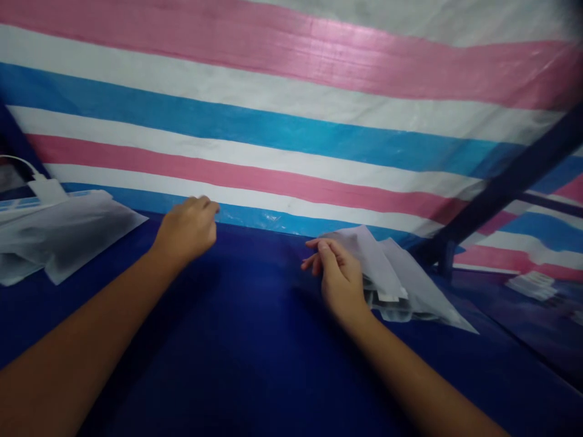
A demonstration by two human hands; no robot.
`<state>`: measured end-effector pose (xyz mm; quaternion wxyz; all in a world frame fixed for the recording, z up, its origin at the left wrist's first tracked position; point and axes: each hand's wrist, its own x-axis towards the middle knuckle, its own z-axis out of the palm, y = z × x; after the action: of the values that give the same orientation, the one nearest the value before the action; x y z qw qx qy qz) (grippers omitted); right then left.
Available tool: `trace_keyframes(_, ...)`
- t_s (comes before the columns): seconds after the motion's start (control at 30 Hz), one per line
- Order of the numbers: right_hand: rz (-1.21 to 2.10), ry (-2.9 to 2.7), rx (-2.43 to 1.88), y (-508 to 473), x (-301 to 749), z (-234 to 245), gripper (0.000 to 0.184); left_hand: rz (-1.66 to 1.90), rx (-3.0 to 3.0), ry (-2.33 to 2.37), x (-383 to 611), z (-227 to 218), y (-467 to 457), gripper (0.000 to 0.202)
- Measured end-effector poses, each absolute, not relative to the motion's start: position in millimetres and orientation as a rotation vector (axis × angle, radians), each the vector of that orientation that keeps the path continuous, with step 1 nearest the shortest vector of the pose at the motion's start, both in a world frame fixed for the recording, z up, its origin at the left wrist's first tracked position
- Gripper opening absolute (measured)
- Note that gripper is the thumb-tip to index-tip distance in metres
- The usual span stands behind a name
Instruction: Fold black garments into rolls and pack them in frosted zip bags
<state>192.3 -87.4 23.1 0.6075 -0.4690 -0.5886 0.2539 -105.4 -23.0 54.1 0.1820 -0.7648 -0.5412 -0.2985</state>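
Observation:
My left hand (189,229) is above the far part of the dark blue table, left of centre. Its fingers bend inward and are smeared by motion, so whether they close on anything cannot be made out. To the right, my right hand (337,270) is open and holds nothing visible, its fingers loosely bent and apart. Just behind that hand lie frosted plastic zip bags (421,282), partly overlapping, with dark contents showing through. Another frosted bag (93,227) rests at the left, nearest to my left hand but apart from it.
A white plug or adapter with a cable (48,189) sits at the far left, beside a pale blue tray-like edge (13,205). Behind the dark blue table (255,340) hangs a striped plastic sheet (273,133). A dark slanted post (492,194) and a small white stack (532,285) are at right.

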Motion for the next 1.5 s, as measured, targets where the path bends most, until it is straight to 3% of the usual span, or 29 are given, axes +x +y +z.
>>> trace_keyframes(0.07,0.592,-1.374,-1.138,-86.0,192.8,22.6,0.025,-1.017,-1.922,-1.736,-140.9,57.7,-19.1,0.024)
trace_keyframes(0.2,0.590,-1.386,-1.152,-83.7,192.8,22.3,0.021,-1.183,-1.488,-2.367,-220.2,56.7,-15.4,0.067)
trace_keyframes(0.33,0.588,-1.396,-1.141,-83.1,192.1,22.5,0.020,-0.953,-1.570,-2.592,-253.4,43.6,-5.9,0.104)
trace_keyframes(0.47,0.584,-1.446,-1.125,-82.1,190.5,21.9,0.021,-0.662,-1.553,-2.671,-246.1,39.1,7.9,0.156)
trace_keyframes(0.53,0.578,-1.487,-1.125,-81.9,189.6,21.6,0.020,-0.489,-1.611,-2.658,-235.6,41.1,11.5,0.166)
trace_keyframes(0.73,0.610,-1.580,-1.141,-76.9,190.0,14.9,0.017,-0.432,-2.064,-2.278,-144.7,50.4,-6.1,0.133)
trace_keyframes(0.87,0.684,-1.651,-1.208,-70.7,192.6,5.7,0.024,-0.565,-2.184,-1.961,-91.7,60.5,-25.9,0.091)
trace_keyframes(1.0,0.703,-1.719,-1.291,-72.0,193.8,5.7,0.033,-0.390,-2.272,-2.193,-104.4,61.5,-18.4,0.091)
trace_keyframes(1.23,0.855,-1.730,-1.269,-76.9,191.1,9.4,0.039,-0.675,-2.419,-1.859,-101.1,61.2,-18.7,0.040)
trace_keyframes(1.4,0.852,-1.624,-1.171,-74.9,185.0,11.4,0.051,-0.892,-2.311,-1.199,-58.9,60.5,-49.5,0.033)
trace_keyframes(1.5,0.847,-1.485,-1.184,-75.7,183.6,17.6,0.045,-0.807,-2.374,-0.966,-44.2,53.0,-58.5,0.033)
